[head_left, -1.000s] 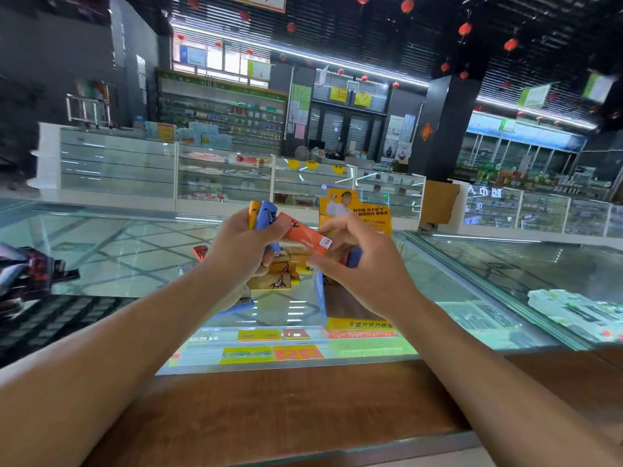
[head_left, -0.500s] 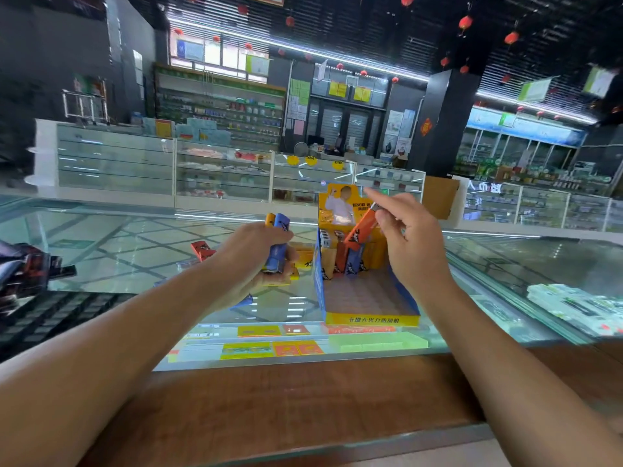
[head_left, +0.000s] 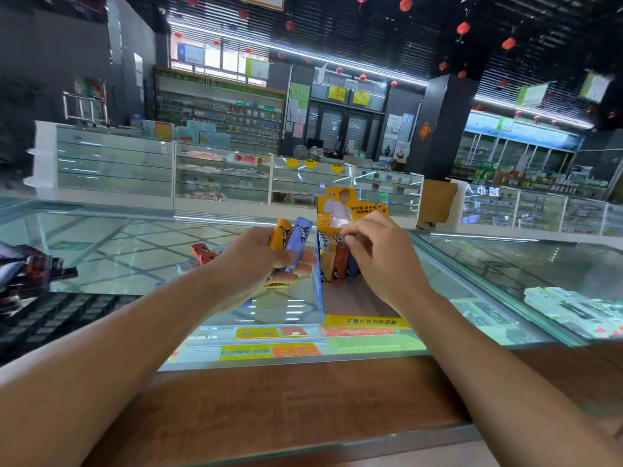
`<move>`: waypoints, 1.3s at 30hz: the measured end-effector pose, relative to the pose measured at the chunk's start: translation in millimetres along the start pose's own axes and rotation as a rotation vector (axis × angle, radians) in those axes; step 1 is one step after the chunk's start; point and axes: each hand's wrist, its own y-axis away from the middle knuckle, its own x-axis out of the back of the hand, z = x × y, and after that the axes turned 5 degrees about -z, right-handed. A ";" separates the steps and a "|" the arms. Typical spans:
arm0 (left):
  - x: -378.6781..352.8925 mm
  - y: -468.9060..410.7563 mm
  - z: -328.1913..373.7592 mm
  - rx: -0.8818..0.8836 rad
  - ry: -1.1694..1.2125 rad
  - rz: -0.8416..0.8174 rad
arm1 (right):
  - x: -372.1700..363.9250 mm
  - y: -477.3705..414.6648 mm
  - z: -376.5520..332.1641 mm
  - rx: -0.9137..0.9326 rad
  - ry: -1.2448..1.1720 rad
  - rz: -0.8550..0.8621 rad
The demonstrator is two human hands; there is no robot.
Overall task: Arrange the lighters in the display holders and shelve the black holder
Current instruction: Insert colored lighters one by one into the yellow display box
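As L hand (head_left: pixel 256 261) grips lighters (head_left: pixel 296 239), R (head_left: pixel 381 261) pinches lighter (head_left: pixel 340 266).

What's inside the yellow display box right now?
Inside the display box, a yellow lighter, an orange lighter and a blue lighter stand upright along the back. The floor in front holds none. The right hand covers the row's right part, so anything there is hidden.
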 end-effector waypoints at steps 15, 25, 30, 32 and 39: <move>-0.6 5.2 0.6 -0.107 -0.241 -0.070 | 3.4 1.2 -19.6 -0.148 -0.690 -0.051; -3.5 3.4 6.3 -0.144 -0.141 0.172 | 3.7 -1.8 -18.4 -0.183 -0.769 0.001; 4.4 2.8 7.3 -0.175 -0.181 0.186 | -0.3 1.8 -15.7 -0.067 -0.566 -0.165; 1.8 3.9 7.9 -0.185 -0.194 0.177 | -0.3 1.0 -16.6 -0.006 -0.463 -0.196; 10.0 -10.1 2.1 -0.034 -0.132 0.441 | 16.0 -5.9 3.4 -0.208 -0.289 0.126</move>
